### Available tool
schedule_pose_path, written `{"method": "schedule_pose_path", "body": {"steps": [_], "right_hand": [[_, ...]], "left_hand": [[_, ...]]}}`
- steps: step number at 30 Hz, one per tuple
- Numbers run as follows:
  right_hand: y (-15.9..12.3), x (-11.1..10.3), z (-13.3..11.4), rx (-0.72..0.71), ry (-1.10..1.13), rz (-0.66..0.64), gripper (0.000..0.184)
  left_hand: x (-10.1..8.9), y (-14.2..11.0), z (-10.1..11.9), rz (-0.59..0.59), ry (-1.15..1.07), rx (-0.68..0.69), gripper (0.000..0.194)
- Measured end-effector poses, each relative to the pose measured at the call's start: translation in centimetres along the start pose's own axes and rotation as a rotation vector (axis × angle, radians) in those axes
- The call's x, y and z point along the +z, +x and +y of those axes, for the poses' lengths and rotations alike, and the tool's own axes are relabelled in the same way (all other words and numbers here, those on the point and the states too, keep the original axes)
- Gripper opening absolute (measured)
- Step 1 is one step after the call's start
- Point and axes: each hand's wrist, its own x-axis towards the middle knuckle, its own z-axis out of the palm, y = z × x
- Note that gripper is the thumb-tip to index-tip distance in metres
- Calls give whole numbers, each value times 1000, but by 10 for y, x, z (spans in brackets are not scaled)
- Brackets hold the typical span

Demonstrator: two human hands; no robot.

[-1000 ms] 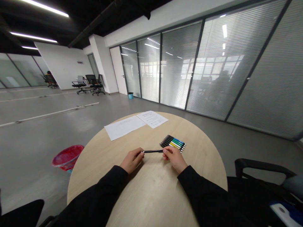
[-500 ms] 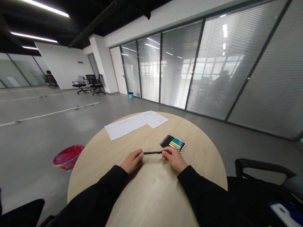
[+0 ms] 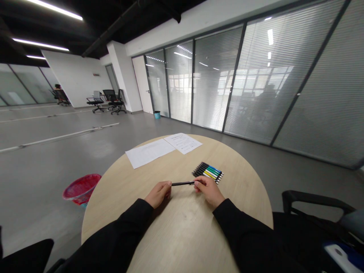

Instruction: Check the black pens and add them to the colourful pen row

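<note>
A slim black pen (image 3: 182, 184) is stretched level between my two hands, low over the round wooden table (image 3: 182, 231). My left hand (image 3: 159, 194) pinches its left end between thumb and fingers. At the other end, near the clip, my right hand (image 3: 209, 190) is closed on it. Just beyond the right hand lies a row of pens (image 3: 209, 171), side by side, with black, blue, green, white and yellow barrels. The right fingers hide part of the nearest ones.
Two sheets of printed paper (image 3: 150, 152) lie at the table's far edge. On the floor to the left stands a red-lined bin (image 3: 82, 188). A black chair (image 3: 315, 201) is close on the right. Glass partitions with blinds (image 3: 216, 83) run behind.
Hardly anything differs. The fingers of my left hand have shifted slightly at the pen's end; the pen and my right hand stay in nearly the same place.
</note>
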Motion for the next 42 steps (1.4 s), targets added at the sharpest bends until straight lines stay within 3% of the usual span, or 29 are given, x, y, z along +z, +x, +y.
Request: {"method": "schedule_pose_path", "body": {"steps": [7,16,23,27,32,34,42], "right_hand": [[0,1,-1,-5,-9,49,24],[1,-1,0,-23,-61,49,23],[-10,-1,-14,-200,-529,-119,14],[-14,3,-22,-299,-652,-166,14],[-13,2,-21,-281,-655,-129,14],[-12,1,-20,-279,-646,-113,14],[-10,-1,-18,-307,-632,-49,16]], "left_hand": [[-2,0,6,59,-62,73,30],[-4,1,3,65,4,56,29],[-7,0,6,157,151,53,36],[-9,0,7,204,278,29,44],[-6,1,7,182,16,53,28],[-5,1,7,165,-85,66,30],[-7,2,5,153,-78,27,29]]}}
